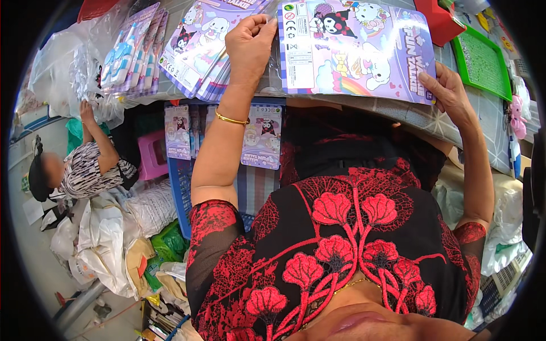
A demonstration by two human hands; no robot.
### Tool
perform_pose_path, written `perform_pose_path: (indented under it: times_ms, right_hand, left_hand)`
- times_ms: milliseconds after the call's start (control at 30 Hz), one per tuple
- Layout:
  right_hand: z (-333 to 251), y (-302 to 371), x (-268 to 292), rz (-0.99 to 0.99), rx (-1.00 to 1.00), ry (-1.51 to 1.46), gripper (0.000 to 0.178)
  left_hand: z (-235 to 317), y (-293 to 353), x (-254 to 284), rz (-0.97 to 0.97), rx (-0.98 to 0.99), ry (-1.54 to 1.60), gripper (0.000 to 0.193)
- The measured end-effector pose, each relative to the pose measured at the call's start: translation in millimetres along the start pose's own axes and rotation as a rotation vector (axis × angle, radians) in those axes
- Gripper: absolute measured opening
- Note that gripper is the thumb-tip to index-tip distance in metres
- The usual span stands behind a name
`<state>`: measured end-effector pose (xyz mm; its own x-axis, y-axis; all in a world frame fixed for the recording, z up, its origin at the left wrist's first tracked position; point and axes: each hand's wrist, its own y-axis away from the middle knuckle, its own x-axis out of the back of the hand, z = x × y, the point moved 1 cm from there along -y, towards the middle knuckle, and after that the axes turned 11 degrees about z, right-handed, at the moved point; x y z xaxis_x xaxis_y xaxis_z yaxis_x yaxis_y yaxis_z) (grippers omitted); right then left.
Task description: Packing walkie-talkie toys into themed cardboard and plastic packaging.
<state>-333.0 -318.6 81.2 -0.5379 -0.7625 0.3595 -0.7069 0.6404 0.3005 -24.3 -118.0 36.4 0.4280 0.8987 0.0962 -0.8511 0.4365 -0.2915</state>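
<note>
A purple printed backing card (352, 51) with cartoon characters lies at the table's front edge, turned sideways. My right hand (446, 94) grips its lower right corner, thumb on top and fingers underneath. Just beyond the card's left edge is my left hand (250, 45), its thumb and fingers pinched together. What sits in that pinch, if anything, is too small to make out. Below my left hand, a fanned stack of similar cards (196, 51) rests on the table. Left of it lie several carded toy packs (133, 57) with light blue and white pieces.
A blue crate (181, 193) below the table holds more carded packs (261, 136). To the right are a red box (446, 23), a green tray (483, 62) and a pink toy (516, 113). Another person (85, 165) works at the left, beside clear plastic bags (68, 62).
</note>
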Motion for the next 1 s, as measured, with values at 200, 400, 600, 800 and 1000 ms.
perform_pose_path:
  times_ms: [200,400,600,800,1000]
  right_hand:
    - [12.0,-11.5,4.4,-0.064,0.056,-0.179,0.028]
    - [21.2,-24.8,4.0,-0.059,0.049,-0.117,0.027]
    - [6.3,-29.9,5.1,-0.027,0.176,-0.063,0.026]
    - [17.0,-36.6,9.9,-0.039,0.120,-0.139,0.029]
    - [23.3,-43.7,10.3,-0.042,0.155,-0.096,0.031]
  left_hand:
    - [3.3,2.7,-4.6,0.028,-0.192,-0.242,0.019]
    - [3.1,3.3,-6.4,0.079,-0.337,-0.287,0.019]
    - [3.4,7.0,-7.3,0.088,-0.320,-0.283,0.019]
    - [3.5,7.1,-10.4,0.081,-0.225,-0.251,0.019]
    - [13.1,10.8,-3.5,-0.025,-0.056,-0.218,0.023]
